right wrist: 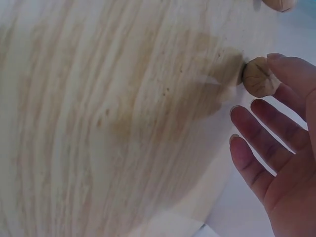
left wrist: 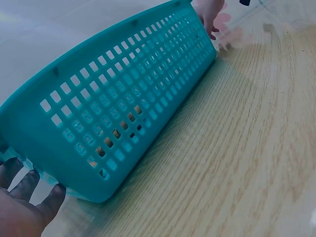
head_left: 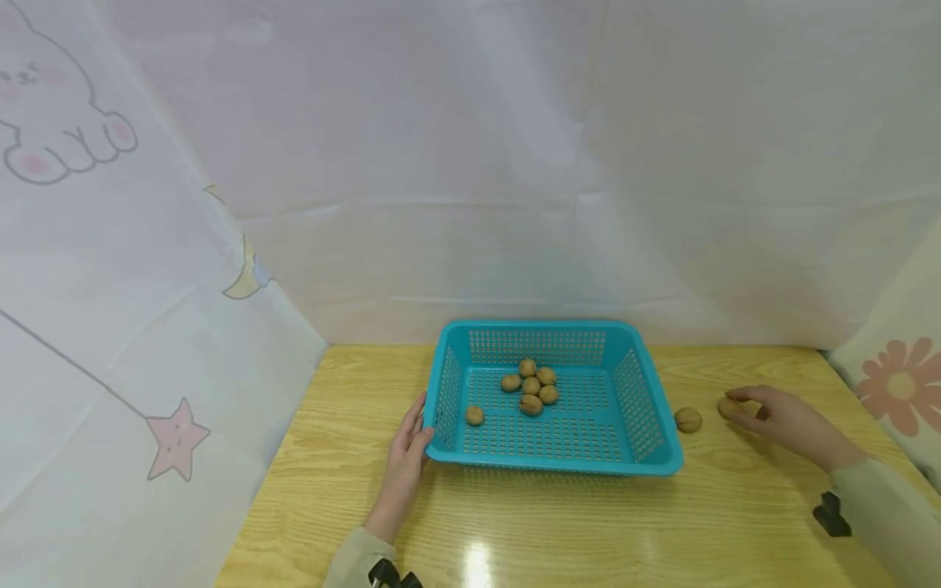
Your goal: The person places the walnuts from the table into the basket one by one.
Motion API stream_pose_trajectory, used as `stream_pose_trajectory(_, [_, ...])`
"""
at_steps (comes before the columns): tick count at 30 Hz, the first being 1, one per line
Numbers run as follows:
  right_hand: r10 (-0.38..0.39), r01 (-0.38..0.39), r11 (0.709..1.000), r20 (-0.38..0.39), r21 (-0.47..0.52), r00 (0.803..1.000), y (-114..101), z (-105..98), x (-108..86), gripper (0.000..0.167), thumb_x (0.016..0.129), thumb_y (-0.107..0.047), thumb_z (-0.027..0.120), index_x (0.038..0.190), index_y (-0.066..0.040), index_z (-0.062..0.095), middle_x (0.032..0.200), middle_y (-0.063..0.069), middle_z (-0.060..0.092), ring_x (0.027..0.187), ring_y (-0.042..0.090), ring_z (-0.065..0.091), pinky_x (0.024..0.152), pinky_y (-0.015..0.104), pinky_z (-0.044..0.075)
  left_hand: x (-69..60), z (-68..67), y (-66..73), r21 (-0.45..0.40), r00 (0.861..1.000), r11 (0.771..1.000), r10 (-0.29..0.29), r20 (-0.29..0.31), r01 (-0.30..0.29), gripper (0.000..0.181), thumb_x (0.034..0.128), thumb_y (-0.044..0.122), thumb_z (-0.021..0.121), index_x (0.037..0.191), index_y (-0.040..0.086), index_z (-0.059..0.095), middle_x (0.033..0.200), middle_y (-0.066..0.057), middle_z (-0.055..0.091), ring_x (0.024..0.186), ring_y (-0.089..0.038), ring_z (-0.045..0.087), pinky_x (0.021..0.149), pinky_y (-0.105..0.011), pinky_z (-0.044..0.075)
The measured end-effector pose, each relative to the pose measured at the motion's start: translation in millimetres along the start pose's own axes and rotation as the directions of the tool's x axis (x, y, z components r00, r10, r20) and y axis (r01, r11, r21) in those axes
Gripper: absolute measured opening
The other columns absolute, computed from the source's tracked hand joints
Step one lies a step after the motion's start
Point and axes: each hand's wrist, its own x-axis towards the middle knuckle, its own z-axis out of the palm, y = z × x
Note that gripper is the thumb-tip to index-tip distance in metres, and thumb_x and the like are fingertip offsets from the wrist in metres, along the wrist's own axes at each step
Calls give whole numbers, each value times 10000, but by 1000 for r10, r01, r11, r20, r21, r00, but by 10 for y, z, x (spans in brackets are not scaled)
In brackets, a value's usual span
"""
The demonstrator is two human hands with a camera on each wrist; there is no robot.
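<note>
A blue-green plastic basket [head_left: 559, 468] with a perforated wall stands on the wooden table. Several walnuts [head_left: 531, 385] lie inside, mostly clustered, with a single walnut [head_left: 474, 416] nearer the left wall. At the basket's left end, my left hand [head_left: 403, 469] holds the side, thumb at the rim and fingers along the outside; the left wrist view shows those fingers [left wrist: 52, 200] against the end wall. Out to the right, my right hand [head_left: 790, 425] pinches a walnut [right wrist: 259, 78] between thumb and index finger, low over or on the table. The other fingers [right wrist: 264, 133] are loosely extended.
Another walnut [head_left: 688, 420] lies on the table just right of the basket, between it and my right hand. A pale printed cloth [head_left: 515, 204] hangs behind the wooden table [head_left: 353, 392] and along both sides.
</note>
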Motion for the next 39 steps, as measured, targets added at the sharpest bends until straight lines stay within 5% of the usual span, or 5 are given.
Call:
stream_pose_trajectory(7, [38,-39,998,16,51,999,110,45,34,531,1051,-311,633,1374,106,569,1260,343,620,933,306,650,703,425,552,10,13,-1,-1,1000,1000,-7,0,7,620,1103,171,454,1673,120,216,1697,-160,260,1521,-382,331,1143,-453,444])
stream_pose_trajectory(15, [30,-30,997,3,65,1000,111,69,66,474,1048,-332,640,1317,57,618,1175,247,669,917,262,654,703,392,549,11,29,8,3,1000,1000,-3,-3,3,619,1100,166,450,1672,119,218,1703,-154,245,1529,-374,314,1147,-444,440])
stream_pose_trajectory(29, [13,-10,997,-33,83,999,-127,-11,8,450,1023,-345,679,1290,16,655,1164,200,681,931,272,652,668,334,543,3,20,10,0,1000,1000,-11,-14,11,626,1097,164,453,1671,102,211,1699,-154,255,1526,-371,319,1139,-424,445])
stream_pose_trajectory(39, [-46,51,998,-108,43,993,-382,-160,-55,416,986,-327,734,1291,-50,682,1175,142,696,864,22,595,637,286,516,-1,13,8,12,1000,1000,-7,-17,7,626,1104,195,457,1670,93,212,1696,-165,258,1524,-385,322,1155,-480,426])
